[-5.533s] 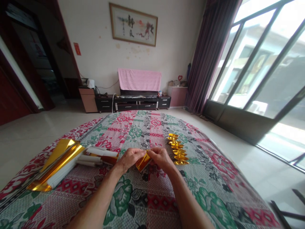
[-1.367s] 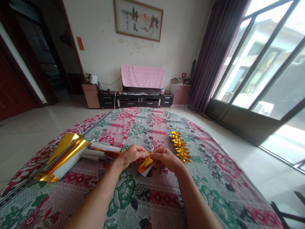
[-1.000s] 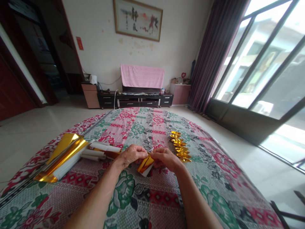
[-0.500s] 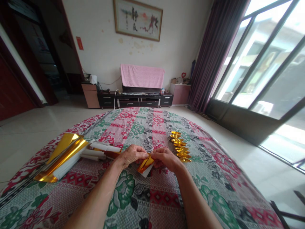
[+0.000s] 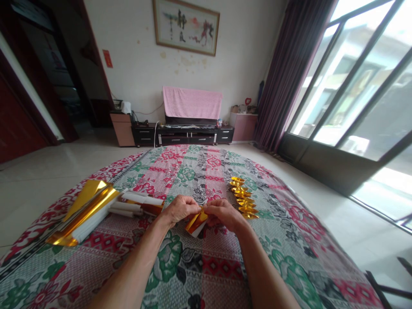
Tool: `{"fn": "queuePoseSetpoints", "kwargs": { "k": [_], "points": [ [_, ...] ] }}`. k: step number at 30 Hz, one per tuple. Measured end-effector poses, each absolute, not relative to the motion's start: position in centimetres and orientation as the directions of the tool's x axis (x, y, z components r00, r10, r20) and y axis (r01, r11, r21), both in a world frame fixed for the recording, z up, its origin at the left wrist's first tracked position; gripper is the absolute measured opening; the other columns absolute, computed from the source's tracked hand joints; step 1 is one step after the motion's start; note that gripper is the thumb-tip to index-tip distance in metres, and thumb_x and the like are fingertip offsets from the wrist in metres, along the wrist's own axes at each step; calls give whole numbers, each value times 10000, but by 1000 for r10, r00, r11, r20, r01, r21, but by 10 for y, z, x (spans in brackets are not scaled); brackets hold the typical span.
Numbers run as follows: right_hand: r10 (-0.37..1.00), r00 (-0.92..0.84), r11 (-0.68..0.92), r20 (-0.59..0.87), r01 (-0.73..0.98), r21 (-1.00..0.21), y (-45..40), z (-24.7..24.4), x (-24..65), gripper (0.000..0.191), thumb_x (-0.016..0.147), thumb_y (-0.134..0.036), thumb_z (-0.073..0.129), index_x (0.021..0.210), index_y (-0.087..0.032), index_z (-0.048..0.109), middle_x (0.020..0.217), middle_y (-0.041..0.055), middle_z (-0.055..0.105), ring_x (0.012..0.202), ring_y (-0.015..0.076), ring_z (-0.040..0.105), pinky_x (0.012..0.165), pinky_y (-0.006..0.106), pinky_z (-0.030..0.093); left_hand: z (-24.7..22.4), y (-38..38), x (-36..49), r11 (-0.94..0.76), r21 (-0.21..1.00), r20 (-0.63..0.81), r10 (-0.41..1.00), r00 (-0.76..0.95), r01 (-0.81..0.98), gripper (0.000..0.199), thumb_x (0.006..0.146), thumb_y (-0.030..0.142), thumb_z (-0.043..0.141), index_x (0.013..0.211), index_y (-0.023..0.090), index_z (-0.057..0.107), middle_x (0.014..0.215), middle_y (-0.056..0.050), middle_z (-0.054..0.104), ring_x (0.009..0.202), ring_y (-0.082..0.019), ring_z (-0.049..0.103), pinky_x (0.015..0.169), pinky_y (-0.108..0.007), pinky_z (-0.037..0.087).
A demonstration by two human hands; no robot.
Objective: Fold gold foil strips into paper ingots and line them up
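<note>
Between my two hands is a small piece of gold foil paper (image 5: 195,223), partly folded, with a white underside showing at its lower edge. My left hand (image 5: 182,209) pinches its upper left corner between thumb and fingers. My right hand (image 5: 223,213) pinches the top right of the same piece, its fingertips almost meeting those of the left. Right of my hands, a row of folded gold paper ingots (image 5: 244,200) lies on the patterned tablecloth (image 5: 222,262).
At the left lie a stack of gold foil sheets (image 5: 88,206) and some white-backed paper rolls (image 5: 128,208). Beyond the round table stands a black TV cabinet (image 5: 188,138), with a pink cloth (image 5: 192,102) above it. Glass doors (image 5: 350,86) are on the right.
The gold foil paper has tilted very slightly at its lower end. Both hands keep nearly the same place and grip.
</note>
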State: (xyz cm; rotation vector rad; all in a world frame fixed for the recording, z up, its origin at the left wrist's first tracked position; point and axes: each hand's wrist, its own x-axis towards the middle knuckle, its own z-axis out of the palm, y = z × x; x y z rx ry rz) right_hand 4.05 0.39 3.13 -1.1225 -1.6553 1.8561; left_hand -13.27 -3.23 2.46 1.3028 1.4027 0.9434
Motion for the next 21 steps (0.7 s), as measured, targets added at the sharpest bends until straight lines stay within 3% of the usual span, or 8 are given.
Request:
{"fn": "queuePoseSetpoints", "kwargs": {
  "k": [14,21],
  "points": [
    [798,-552,-114,-242,256,-960,3,29,36,251,680,-392,600,638,-149,551,496,-52,525,409,52,484,433,168,428,30,-35,-135,123,966,-153,981,116,228,306,608,425,641,673,127,618,497,27,512,477,-85,429,467,-212,309],
    [809,-543,-71,-222,285,-956,1,29,31,200,684,-341,583,675,-143,605,507,-35,555,416,55,490,422,158,413,27,-33,-133,103,970,-123,989,77,220,257,620,393,614,617,137,589,503,24,519,484,-94,449,467,-215,308]
  ]
}}
